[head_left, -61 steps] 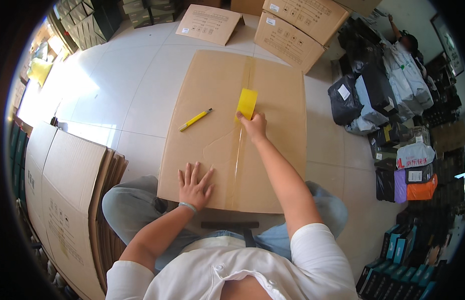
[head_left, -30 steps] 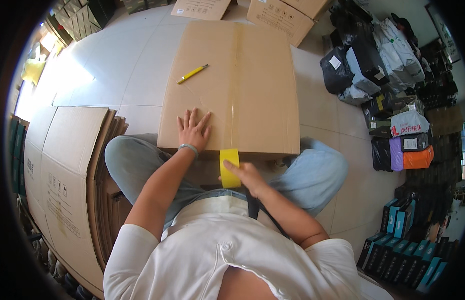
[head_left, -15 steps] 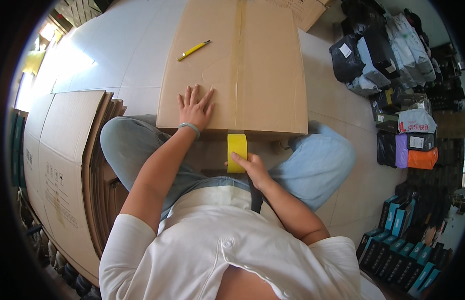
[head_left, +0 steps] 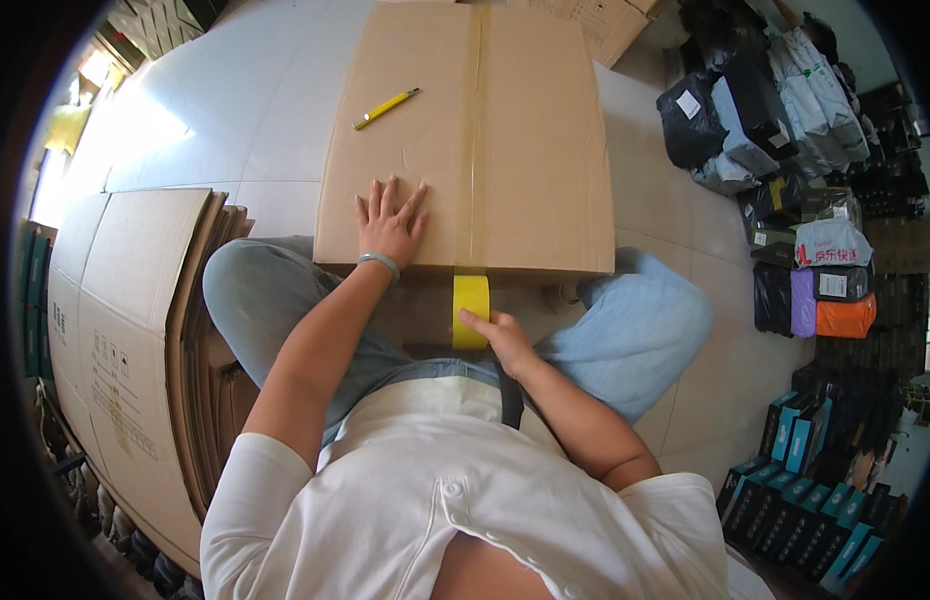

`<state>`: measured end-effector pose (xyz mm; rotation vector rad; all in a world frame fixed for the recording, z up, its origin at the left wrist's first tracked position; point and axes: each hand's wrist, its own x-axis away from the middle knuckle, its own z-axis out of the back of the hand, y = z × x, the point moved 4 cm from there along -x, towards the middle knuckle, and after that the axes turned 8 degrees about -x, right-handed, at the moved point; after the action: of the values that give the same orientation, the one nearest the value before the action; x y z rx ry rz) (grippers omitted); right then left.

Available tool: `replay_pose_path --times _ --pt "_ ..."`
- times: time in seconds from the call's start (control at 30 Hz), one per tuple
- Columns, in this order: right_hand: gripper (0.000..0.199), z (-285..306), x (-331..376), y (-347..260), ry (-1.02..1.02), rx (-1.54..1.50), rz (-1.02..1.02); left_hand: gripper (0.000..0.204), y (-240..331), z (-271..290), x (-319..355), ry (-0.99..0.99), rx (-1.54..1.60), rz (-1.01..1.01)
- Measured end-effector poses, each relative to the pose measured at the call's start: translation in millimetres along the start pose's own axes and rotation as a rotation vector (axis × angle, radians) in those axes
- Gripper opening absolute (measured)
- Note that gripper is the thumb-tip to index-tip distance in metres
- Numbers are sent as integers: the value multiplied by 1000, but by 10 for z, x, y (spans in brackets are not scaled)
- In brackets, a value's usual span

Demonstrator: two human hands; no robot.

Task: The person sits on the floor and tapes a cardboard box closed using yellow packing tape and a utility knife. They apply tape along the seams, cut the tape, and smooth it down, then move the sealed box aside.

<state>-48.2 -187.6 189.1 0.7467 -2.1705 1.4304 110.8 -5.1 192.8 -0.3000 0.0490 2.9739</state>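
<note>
A large brown cardboard box lies between my knees, with a strip of clear tape along its middle seam. My left hand rests flat on the box top near its front left edge, fingers spread. Below the front edge, my right hand grips a roll of yellow tape, thumb on its side; the far fingers are hidden behind the roll. The roll hangs at the end of the taped seam, close to the box's front face. A yellow utility knife lies on the box, beyond my left hand.
Flattened cardboard boxes lean in a stack at my left. On the right are wrapped parcels, more bagged packages, and rows of black and teal boxes. Another carton stands beyond the large one.
The box and the knife appear slightly lower in the picture. The tape roll and my right hand have shifted only a little; my left hand stays flat on the box.
</note>
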Motion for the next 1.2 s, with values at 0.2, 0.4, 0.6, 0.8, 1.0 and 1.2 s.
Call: replay_pose_path --times 0.2,0.4,0.6,0.8,1.0,1.2 --pt "42 104 -143 176 -55 -48 -10 59 297 56 252 -108 218 58" --pt "64 359 -127 -630 455 793 329 31 539 583 935 -187 447 -70" --pt "54 23 -1607 -2324 366 1266 911 41 626 161 1086 -883 208 -75" --pt "63 -157 -3176 -3163 192 1707 841 31 629 24 1046 -960 174 -125" --pt "65 -459 -4233 -3614 155 1685 894 31 540 -109 956 -1157 222 -22" --pt "67 -474 -4384 -3330 143 1716 965 32 569 -202 897 -1189 308 -34"
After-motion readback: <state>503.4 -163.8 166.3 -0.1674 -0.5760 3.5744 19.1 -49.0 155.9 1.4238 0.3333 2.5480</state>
